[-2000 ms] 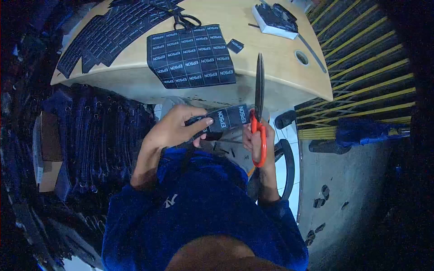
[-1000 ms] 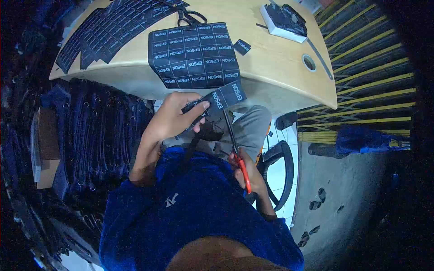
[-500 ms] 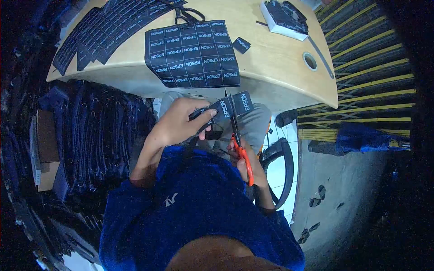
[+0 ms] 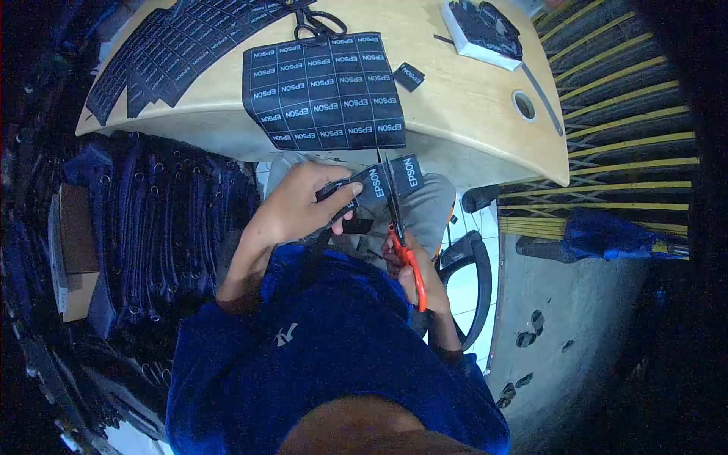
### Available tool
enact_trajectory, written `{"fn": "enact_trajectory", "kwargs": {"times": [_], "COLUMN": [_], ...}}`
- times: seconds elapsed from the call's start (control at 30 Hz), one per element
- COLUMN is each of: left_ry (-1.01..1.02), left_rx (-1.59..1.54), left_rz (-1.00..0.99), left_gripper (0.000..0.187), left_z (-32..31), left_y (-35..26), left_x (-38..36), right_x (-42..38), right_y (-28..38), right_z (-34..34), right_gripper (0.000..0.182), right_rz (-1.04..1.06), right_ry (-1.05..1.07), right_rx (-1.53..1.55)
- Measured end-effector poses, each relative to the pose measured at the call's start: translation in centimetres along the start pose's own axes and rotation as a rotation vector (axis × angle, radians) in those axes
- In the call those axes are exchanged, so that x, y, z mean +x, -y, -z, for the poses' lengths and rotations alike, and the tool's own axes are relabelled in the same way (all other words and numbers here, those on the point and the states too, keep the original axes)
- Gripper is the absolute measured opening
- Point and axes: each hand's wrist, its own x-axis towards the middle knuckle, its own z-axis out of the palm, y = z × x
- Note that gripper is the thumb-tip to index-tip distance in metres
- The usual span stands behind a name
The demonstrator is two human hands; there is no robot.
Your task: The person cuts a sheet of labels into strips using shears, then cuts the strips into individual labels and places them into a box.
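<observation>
My left hand (image 4: 307, 201) pinches a dark strip (image 4: 374, 184) printed with EPSON labels, thumb on top, above my lap. Around the orange handles of a pair of scissors (image 4: 400, 233) my right hand (image 4: 413, 269) is closed. The scissor blades point up toward the table and lie across the strip, between two labels. Just beyond them, a large sheet of EPSON labels (image 4: 322, 95) hangs over the table's front edge. One small cut label (image 4: 409, 76) lies to the right of that sheet.
On the wooden table (image 4: 455, 106) are black-handled scissors (image 4: 320, 29), more label sheets (image 4: 178, 57) at left and a white box (image 4: 485, 38) of dark pieces at right. Dark straps (image 4: 163, 227) hang at left. A yellow folding gate (image 4: 614, 114) stands at right.
The view has shifted very slightly. Both hands, the strip and the orange scissors hold nearly the same positions as before.
</observation>
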Motion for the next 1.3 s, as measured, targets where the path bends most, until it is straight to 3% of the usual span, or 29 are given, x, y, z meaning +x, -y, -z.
{"fn": "enact_trajectory", "kwargs": {"times": [0.2, 0.37, 0.6, 0.77, 0.93, 1.1, 1.2, 1.3], "left_ry": [0.018, 0.032, 0.029, 0.034, 0.027, 0.03, 0.028, 0.018], "left_rx": [-0.004, -0.01, 0.008, 0.01, 0.088, 0.132, 0.157, 0.162], "left_rz": [-0.001, -0.006, -0.012, -0.023, -0.047, -0.081, -0.087, -0.096], "left_gripper": [0.024, 0.024, 0.021, 0.021, 0.022, 0.023, 0.024, 0.024], "left_z": [0.2, 0.5, 1.1, 1.7, 2.4, 3.0, 3.4, 3.8], "left_y": [-0.1, -0.2, -1.0, -1.6, -2.6, -3.6, -4.4, -4.8], "left_x": [0.1, 0.4, 1.1, 2.1, 3.1, 4.2, 4.9, 5.7], "right_x": [0.1, 0.7, 1.5, 2.2, 3.1, 4.1, 5.0, 5.8], "right_y": [-0.3, 0.8, 1.6, 1.9, 1.5, 2.4, 1.9, 1.6], "right_z": [0.0, 0.7, 0.7, 1.2, 2.1, 2.3, 3.1, 3.4], "right_gripper": [0.052, 0.038, 0.032, 0.028, 0.024, 0.025, 0.024, 0.024], "right_rz": [-0.048, -0.078, -0.059, -0.147, -0.051, -0.263, -0.151, -0.21], "right_ry": [-0.008, 0.031, -0.038, -0.027, -0.045, -0.082, -0.07, -0.09], "right_rx": [0.049, -0.135, -0.237, -0.13, -0.231, -0.038, -0.107, -0.099]}}
